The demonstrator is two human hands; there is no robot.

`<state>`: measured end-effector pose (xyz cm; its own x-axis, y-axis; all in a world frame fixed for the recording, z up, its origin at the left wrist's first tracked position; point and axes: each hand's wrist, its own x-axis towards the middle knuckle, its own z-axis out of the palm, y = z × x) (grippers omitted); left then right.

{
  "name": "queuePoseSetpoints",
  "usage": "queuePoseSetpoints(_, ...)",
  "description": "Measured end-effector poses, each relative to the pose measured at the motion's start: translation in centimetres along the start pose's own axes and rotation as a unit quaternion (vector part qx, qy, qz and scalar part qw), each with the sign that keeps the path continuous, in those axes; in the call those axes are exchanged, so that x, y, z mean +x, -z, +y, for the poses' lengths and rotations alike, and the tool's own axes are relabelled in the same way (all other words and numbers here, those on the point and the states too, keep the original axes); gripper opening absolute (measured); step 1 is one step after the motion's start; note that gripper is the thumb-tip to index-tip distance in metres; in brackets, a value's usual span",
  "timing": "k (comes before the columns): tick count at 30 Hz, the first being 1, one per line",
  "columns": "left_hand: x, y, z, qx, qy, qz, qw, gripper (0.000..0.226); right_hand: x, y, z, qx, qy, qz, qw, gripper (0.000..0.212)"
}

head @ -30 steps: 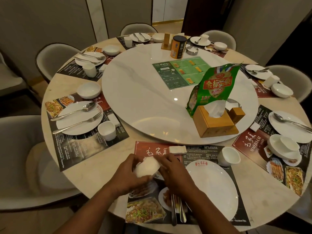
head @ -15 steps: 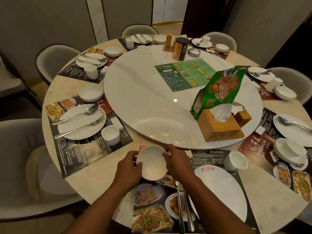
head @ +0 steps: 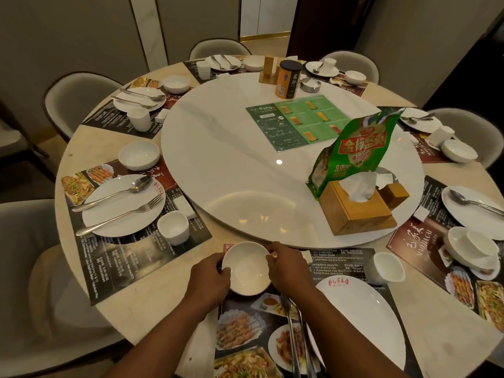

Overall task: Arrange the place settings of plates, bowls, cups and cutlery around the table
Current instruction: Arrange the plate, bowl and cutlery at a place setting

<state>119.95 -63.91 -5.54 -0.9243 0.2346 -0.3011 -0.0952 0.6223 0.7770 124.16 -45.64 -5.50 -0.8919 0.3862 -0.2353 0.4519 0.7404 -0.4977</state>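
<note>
Now both hands, left (head: 210,279) and right (head: 289,271), grip bowl (head: 246,268).

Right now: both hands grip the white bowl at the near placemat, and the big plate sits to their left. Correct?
Not quite. The head view shows the plate to the right of the hands, not the left. The rest holds: the left hand and right hand both grip the white bowl at the near placemat.

Small round white ceramic bowl (head: 246,268). Faces upward, empty, at near printed placemat's (head: 341,261) far left corner. Large white ceramic plate (head: 362,323) right of it; metal cutlery (head: 291,336) between; white cup (head: 387,268) past plate's far edge.
</note>
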Motion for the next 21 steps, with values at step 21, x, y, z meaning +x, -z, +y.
queuePoseSetpoints(21,-1.6,-2.1,3.6,0.078,-0.201,0.130,0.968,0.034,0.1,5.0,7.8,-0.198,0.081,0.044,0.976,0.034)
